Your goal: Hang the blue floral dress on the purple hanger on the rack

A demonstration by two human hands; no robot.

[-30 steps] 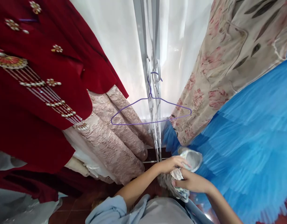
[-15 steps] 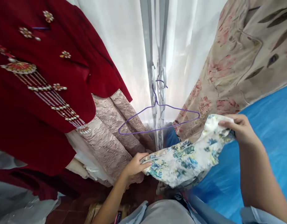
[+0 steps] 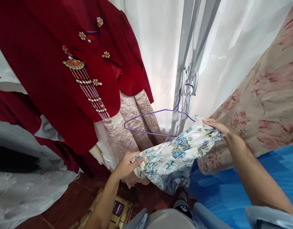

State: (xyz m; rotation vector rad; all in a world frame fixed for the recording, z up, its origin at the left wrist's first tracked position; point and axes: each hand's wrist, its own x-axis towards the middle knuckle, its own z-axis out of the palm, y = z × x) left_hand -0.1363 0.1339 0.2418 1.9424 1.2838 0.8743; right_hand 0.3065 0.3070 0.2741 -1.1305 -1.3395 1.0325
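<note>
A white garment with blue and yellow flowers [image 3: 175, 156] is stretched between my two hands, its lower part hanging down in folds. My left hand [image 3: 126, 166] pinches its left end, thumb on top. Higher up, my right hand [image 3: 218, 127] grips the right end near the purple hanger [image 3: 150, 113]. That wire hanger hooks onto a white rack fitting [image 3: 188, 79]. The garment covers the hanger's lower right corner, and I cannot tell whether any cloth is on the hanger.
A red jacket with beaded brooches [image 3: 108, 70] hangs at the left over a pale pink textured skirt [image 3: 125, 130]. Beige floral fabric [image 3: 277, 98] hangs at the right above blue cloth [image 3: 275, 175]. A woven wooden stool or basket [image 3: 126, 206] stands on the red tiled floor [image 3: 65, 203].
My view has turned left, so the red jacket shows more fully. My right hand has brought the garment's right end up against the hanger's right side. Both hands keep their hold.
</note>
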